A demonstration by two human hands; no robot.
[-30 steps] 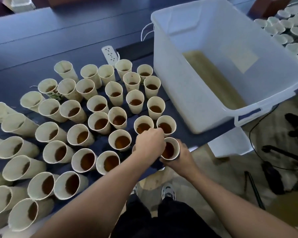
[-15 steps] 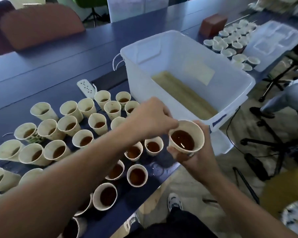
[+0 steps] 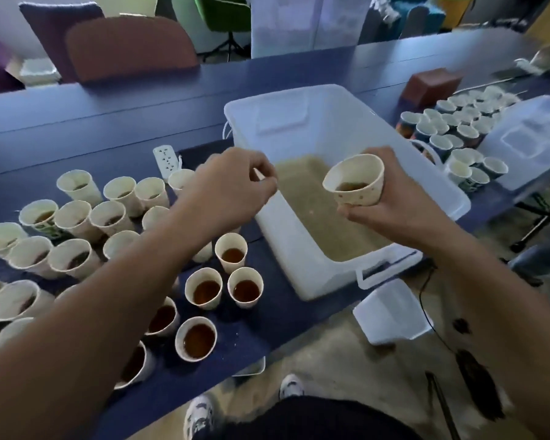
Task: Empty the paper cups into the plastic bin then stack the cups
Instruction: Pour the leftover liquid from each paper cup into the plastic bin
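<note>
My right hand (image 3: 394,211) grips a paper cup (image 3: 356,182) from below and holds it, tilted a little toward me, above the white plastic bin (image 3: 283,236). A little brown liquid lies in the cup's bottom. The bin holds a shallow layer of brownish liquid. My left hand (image 3: 232,185) hovers over the bin's left rim with its fingers curled and nothing plainly in them. Several paper cups (image 3: 204,289) with brown liquid stand on the blue table (image 3: 108,122) to the left of the bin, partly hidden by my left forearm.
A white power strip (image 3: 165,158) lies behind the cups. Right of the bin stand several more cups (image 3: 458,134), a clear plastic lid (image 3: 534,144) and a brown box (image 3: 432,84). Chairs (image 3: 127,49) line the far side. A white container (image 3: 391,315) sits below the table edge.
My right hand lifted the cup from the table edge and carried it up and right, over the bin. My left hand came off the cup and now hovers apart from it.
</note>
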